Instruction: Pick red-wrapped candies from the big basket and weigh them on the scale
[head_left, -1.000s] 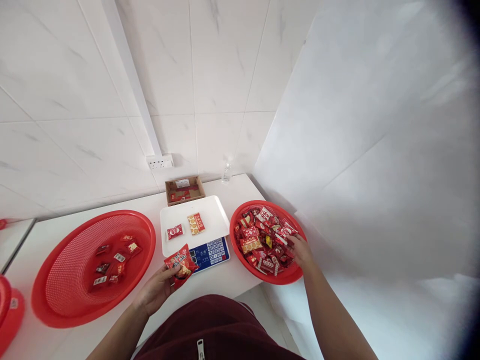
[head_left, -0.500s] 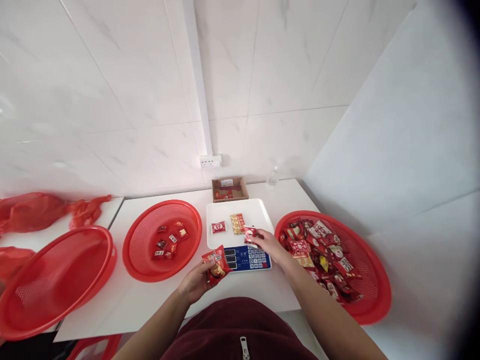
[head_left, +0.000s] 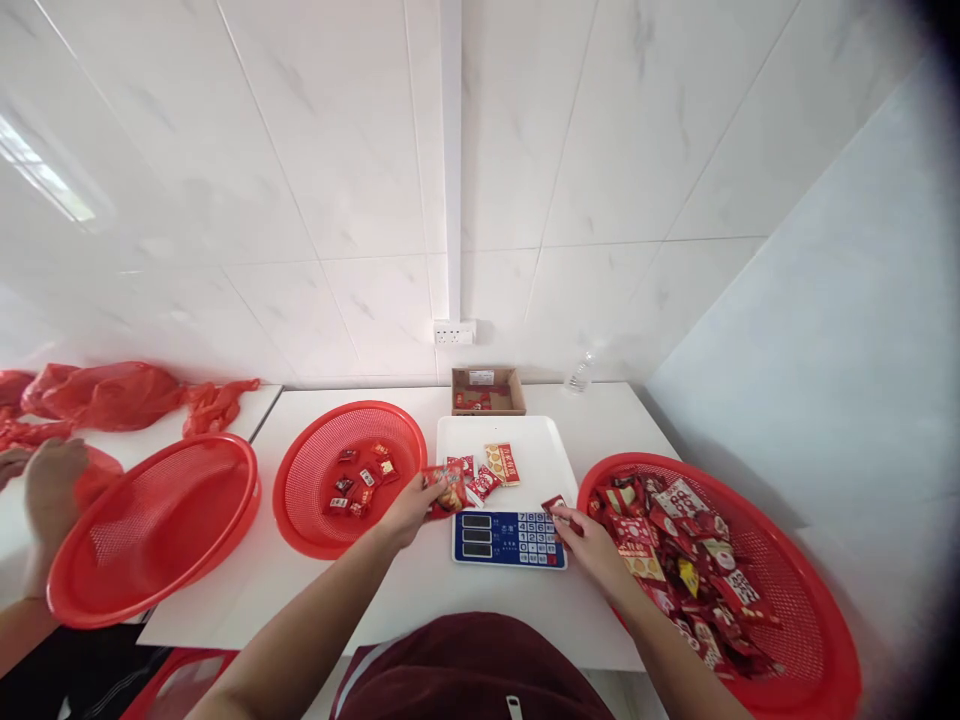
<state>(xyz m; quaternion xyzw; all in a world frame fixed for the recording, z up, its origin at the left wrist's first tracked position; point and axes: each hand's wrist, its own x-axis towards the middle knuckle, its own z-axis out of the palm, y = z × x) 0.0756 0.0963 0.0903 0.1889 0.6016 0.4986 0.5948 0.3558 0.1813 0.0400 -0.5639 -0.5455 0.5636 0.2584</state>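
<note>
In my left hand (head_left: 409, 512) is a red snack packet (head_left: 448, 492), pinched over the left front edge of the scale's white pan (head_left: 540, 450). My right hand (head_left: 589, 545) grips a small dark red packet (head_left: 553, 504) between thumb and fingers, at the right of the scale's blue keypad panel (head_left: 510, 540). On the pan lie a yellow and red packet (head_left: 502, 464) and several small red and white packets (head_left: 486, 484), partly covered by the packet in my left hand.
To the right, a red basket (head_left: 814, 590) holds many mixed snack packets. A red basket (head_left: 300, 470) at left has several small packets. Further left are another red basket (head_left: 150, 540), red plastic bags (head_left: 112, 395) and another person's hand (head_left: 56, 490). Behind the scale stand a cardboard box (head_left: 487, 392) and a clear bottle (head_left: 580, 372).
A red and white packet has left my right hand and lies on the pan. My right hand now grips a darker packet. My left hand has moved up to the pan's edge with its packet.
</note>
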